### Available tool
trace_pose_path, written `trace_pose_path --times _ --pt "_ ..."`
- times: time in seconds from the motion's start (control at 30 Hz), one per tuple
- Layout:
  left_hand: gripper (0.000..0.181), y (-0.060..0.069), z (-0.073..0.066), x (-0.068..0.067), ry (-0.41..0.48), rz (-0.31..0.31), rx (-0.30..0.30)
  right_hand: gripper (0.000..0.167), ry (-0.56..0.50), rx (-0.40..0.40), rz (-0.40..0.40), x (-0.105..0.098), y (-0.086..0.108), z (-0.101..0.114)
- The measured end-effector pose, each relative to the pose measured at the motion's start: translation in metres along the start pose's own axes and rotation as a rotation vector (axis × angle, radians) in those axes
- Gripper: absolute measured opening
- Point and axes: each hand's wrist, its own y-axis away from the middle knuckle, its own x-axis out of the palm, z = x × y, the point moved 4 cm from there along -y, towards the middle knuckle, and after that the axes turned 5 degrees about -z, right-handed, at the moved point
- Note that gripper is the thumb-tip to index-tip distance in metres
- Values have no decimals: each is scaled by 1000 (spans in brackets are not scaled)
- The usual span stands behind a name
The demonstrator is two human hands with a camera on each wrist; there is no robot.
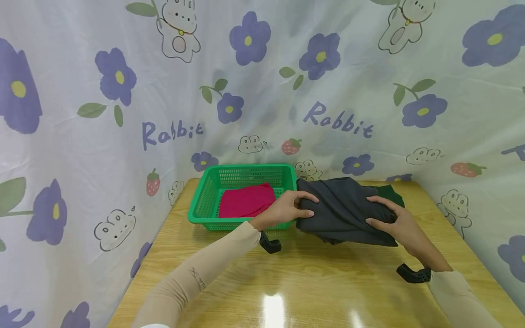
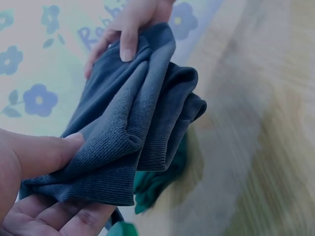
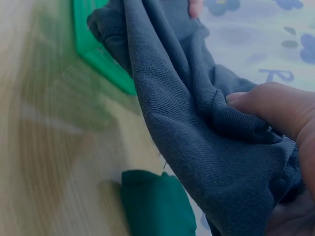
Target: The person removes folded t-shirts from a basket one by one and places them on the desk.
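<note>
1. Pinching dark grey cloth [image 1: 340, 212] at the end nearest green basket [image 1: 242, 220]: left hand [image 1: 285, 208], thumb on top, fingers beneath.
2. Right hand [image 1: 404, 228] grips same cloth at end farther from basket.
3. Grey cloth held just right of basket, above counter [image 1: 238, 278].
4. Red cloth [image 1: 246, 201] inside basket.
5. Dark green cloth [image 1: 391, 193] right of basket, partly hidden behind grey cloth.

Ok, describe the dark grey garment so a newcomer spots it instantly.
On the wooden table, find the green plastic basket. Just right of it, the left hand and right hand hold the dark grey garment. Its colour sets it apart from the magenta cloth inside the basket and the dark green cloth behind.
</note>
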Motion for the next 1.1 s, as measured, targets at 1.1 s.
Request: trace_pose_path --times 1.1 --pt "35 11 22 75 -87 96 4 71 33 123 -5 -10 64 -52"
